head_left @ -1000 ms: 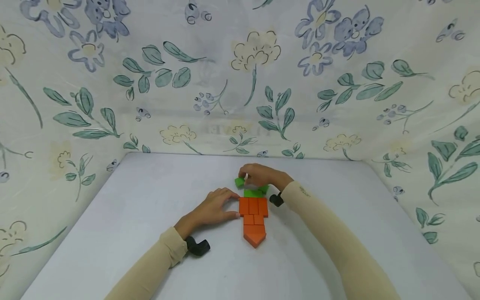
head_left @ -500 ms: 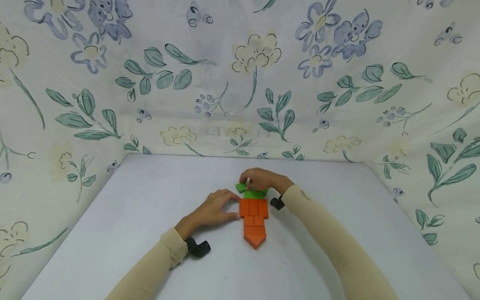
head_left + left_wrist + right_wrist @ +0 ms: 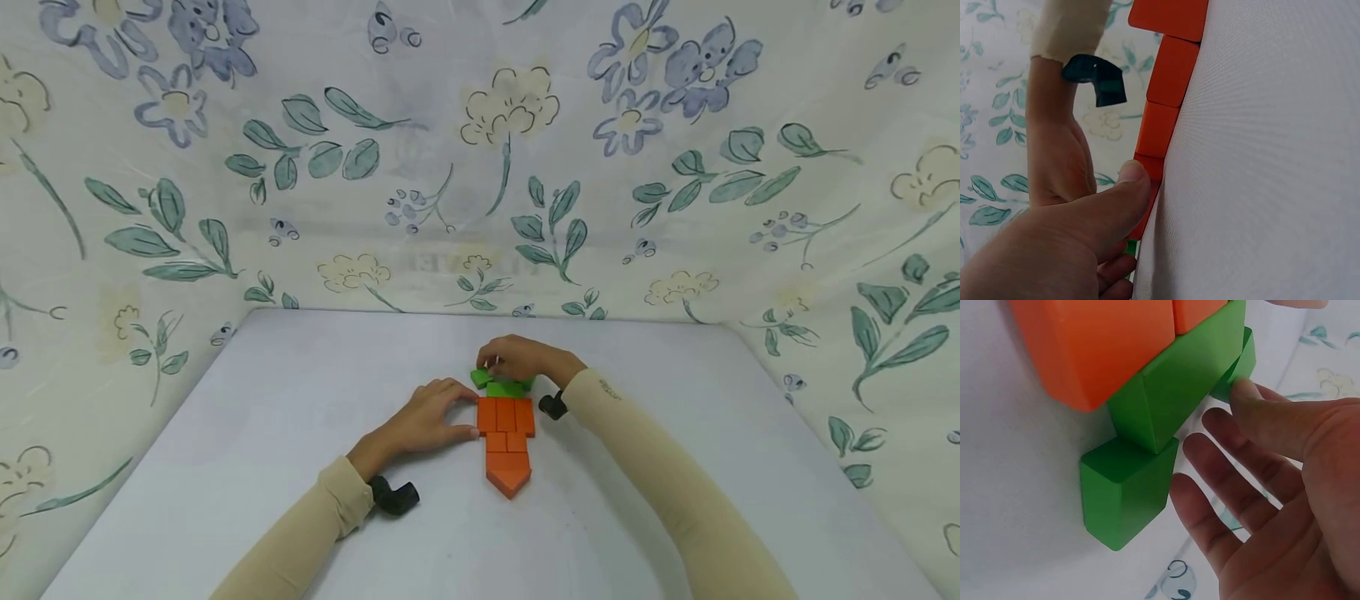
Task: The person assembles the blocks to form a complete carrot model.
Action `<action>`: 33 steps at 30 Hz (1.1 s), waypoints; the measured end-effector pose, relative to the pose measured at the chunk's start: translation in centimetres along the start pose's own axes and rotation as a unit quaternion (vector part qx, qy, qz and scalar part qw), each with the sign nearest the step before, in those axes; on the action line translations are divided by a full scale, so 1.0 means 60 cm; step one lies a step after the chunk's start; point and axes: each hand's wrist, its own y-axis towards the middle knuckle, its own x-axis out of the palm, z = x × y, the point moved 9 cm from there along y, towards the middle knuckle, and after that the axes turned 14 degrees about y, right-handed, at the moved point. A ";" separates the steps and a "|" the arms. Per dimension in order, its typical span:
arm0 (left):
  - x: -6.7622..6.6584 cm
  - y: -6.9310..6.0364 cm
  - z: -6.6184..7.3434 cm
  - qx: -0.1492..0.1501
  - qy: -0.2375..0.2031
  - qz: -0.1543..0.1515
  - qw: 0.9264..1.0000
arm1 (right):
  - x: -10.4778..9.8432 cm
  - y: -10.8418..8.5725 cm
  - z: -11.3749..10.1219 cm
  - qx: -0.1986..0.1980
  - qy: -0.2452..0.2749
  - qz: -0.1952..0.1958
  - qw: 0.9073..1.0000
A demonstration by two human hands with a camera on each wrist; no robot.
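Orange blocks (image 3: 506, 416) lie fitted together on the white table, with a pointed orange block (image 3: 508, 472) at the near end. A long green block (image 3: 506, 389) sits against their far edge. Thumb and forefinger of my left hand (image 3: 423, 418) touch the left side of the widest orange row. My right hand (image 3: 519, 358) pinches a small green block (image 3: 480, 378) at the long green block's far-left corner; its thumb (image 3: 1249, 394) shows on that block in the right wrist view. Another green block (image 3: 1125, 487) adjoins the long one's right end, partly hidden by the right hand in the head view.
The white table (image 3: 337, 358) runs back to a floral-patterned cloth (image 3: 450, 167), which also rises at both sides. A dark wrist-worn piece sits at the left wrist (image 3: 395, 497) and another at the right wrist (image 3: 553, 406).
My right hand has drawn the small green block a little nearer, up to the long green block's left corner. The left hand has stayed against the orange blocks.
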 end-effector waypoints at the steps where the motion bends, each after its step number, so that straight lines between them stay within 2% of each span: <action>1: 0.000 0.000 0.000 -0.001 0.000 0.000 1.000 | 0.000 0.000 0.000 0.001 0.001 0.000 1.000; 9: 0.001 0.002 0.002 -0.002 0.001 -0.003 1.000 | -0.002 -0.003 0.001 0.015 0.005 -0.001 1.000; 15: 0.001 0.006 0.008 0.003 -0.001 -0.004 1.000 | -0.003 -0.012 0.002 0.007 0.000 0.007 1.000; 17: 0.002 0.008 0.010 0.003 -0.002 -0.007 1.000 | -0.006 -0.018 0.003 0.004 0.003 0.017 1.000; 19: 0.004 0.010 0.011 0.002 -0.003 -0.007 1.000 | -0.013 -0.029 0.002 -0.010 0.010 0.043 0.999; 22: 0.006 0.010 0.008 -0.008 -0.019 -0.008 1.000 | -0.028 -0.053 -0.001 -0.050 0.046 0.103 0.992; 25: 0.004 0.009 -0.001 -0.025 -0.060 -0.012 0.998 | -0.037 -0.090 -0.005 -0.079 0.081 0.159 0.981; 29: -0.006 0.008 -0.021 -0.052 -0.125 -0.025 0.990 | -0.044 -0.145 -0.009 -0.065 0.092 0.197 0.974; 33: -0.023 0.001 -0.043 -0.061 -0.132 -0.029 0.989 | -0.050 -0.201 0.002 -0.051 0.068 0.220 0.972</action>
